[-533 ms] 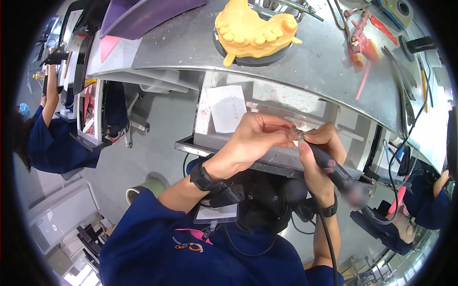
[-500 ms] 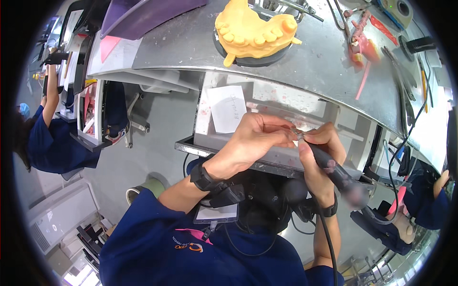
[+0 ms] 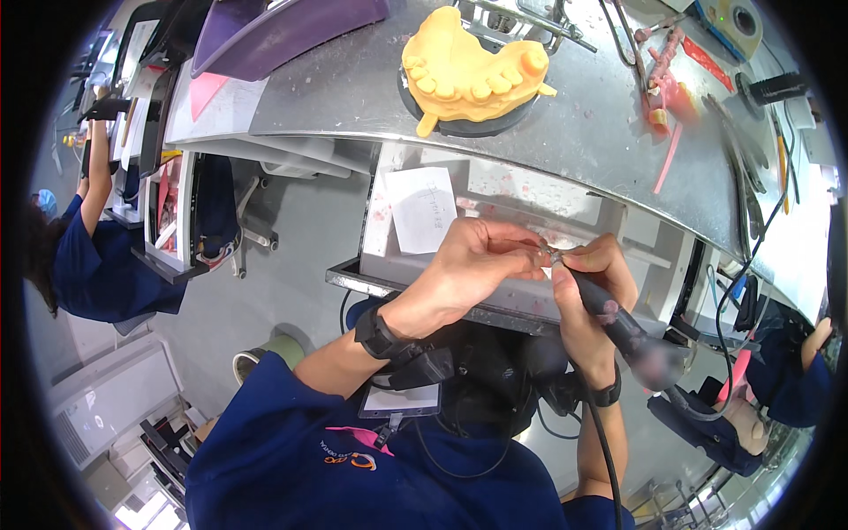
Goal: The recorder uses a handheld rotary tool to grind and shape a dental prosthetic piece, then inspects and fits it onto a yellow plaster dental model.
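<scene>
Above the open drawer (image 3: 375, 265), my two hands meet with fingertips almost touching. My right hand (image 3: 601, 283) is closed around a dark handheld rotary tool (image 3: 623, 327), its tip pointing left and a cable trailing from its rear end. Pinched in my left hand (image 3: 473, 265) is a small metallic piece (image 3: 549, 253) that meets the tool tip; its exact kind is too small to make out, and fingers partly hide it. On the bench beyond stands a yellow dental model (image 3: 477, 79) with teeth, resting on a dark round base (image 3: 486, 125).
A paper slip (image 3: 421, 212) lies in the drawer among pinkish debris. On the bench are a purple tray (image 3: 283, 40), a metal frame (image 3: 521, 22) and pink wax pieces (image 3: 667, 159). Co-workers sit at far left (image 3: 115, 256) and far right (image 3: 786, 362). A bin (image 3: 265, 349) stands on the floor.
The view has shifted slightly, so the bench and drawer appear a little lower. Both hands keep their grips, with the tool tip still against the small piece.
</scene>
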The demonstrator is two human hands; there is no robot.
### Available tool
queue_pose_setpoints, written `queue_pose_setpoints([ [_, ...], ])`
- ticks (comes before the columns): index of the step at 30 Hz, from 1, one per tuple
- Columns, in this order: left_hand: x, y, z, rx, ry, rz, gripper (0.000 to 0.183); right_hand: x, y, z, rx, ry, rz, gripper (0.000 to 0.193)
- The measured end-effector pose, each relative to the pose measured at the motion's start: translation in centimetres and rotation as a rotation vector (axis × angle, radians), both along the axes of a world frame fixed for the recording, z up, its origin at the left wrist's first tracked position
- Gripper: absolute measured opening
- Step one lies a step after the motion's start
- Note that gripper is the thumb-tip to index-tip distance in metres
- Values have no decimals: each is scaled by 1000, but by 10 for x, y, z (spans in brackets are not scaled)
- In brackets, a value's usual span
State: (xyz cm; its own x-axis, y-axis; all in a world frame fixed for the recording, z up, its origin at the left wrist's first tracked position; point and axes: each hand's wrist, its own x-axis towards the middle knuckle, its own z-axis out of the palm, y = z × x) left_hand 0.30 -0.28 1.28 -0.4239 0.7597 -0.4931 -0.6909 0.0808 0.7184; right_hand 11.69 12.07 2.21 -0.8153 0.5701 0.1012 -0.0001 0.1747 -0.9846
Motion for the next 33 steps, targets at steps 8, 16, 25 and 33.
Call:
queue_pose_setpoints([
  [8, 1, 2, 2, 2, 7, 15, 23, 0, 2, 2, 60, -4, 36, 11],
  [16, 2, 1, -3, 29, -73, 21, 24, 2, 2, 0, 78, 11, 26, 12],
  [25, -1, 2, -4, 81, -338, 13, 18, 3, -1, 2, 67, 31, -73, 13],
  [33, 0, 2, -7, 72, -333, 52, 18, 1, 0, 2, 78, 17, -40, 13],
])
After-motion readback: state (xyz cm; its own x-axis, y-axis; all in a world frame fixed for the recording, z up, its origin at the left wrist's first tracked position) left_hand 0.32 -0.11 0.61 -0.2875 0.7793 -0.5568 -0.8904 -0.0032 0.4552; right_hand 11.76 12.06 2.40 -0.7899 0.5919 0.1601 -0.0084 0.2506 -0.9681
